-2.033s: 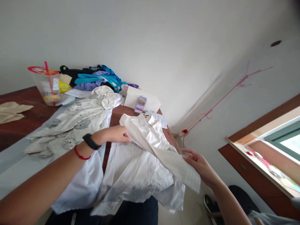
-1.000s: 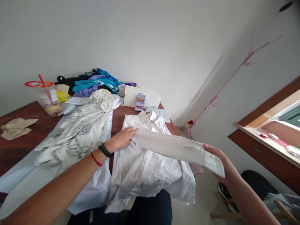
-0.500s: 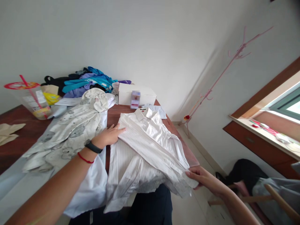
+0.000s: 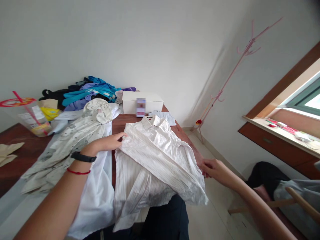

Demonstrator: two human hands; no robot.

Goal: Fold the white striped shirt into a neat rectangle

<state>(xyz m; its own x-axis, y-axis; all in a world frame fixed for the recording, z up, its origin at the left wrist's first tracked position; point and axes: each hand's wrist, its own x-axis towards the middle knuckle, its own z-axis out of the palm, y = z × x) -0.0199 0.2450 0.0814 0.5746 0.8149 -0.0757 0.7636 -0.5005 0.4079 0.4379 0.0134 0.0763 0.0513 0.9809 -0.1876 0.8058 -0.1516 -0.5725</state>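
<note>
A white striped collared shirt (image 4: 147,156) lies on the dark wooden table, with one sleeve laid slantwise across its front. Its lower part hangs over the near table edge, above my dark-clothed legs. My left hand (image 4: 108,141), with a black band and a red cord at the wrist, has its fingers closed on the shirt's left shoulder edge. At the opposite side, my right hand (image 4: 212,169) pinches the shirt's right edge, where the fingertips are partly hidden.
Left of the shirt lies a patterned pale garment (image 4: 75,130) on white cloth. A plastic cup (image 4: 35,120) with a red straw stands at far left. Behind are piled clothes (image 4: 92,91) and a white box (image 4: 152,100). A pink coat stand (image 4: 232,73) and a wooden chair (image 4: 290,201) are rightward.
My right hand has let go of the slanting sleeve's end and moved up to the shirt's right edge. My left hand has drawn back slightly to the left shoulder edge.
</note>
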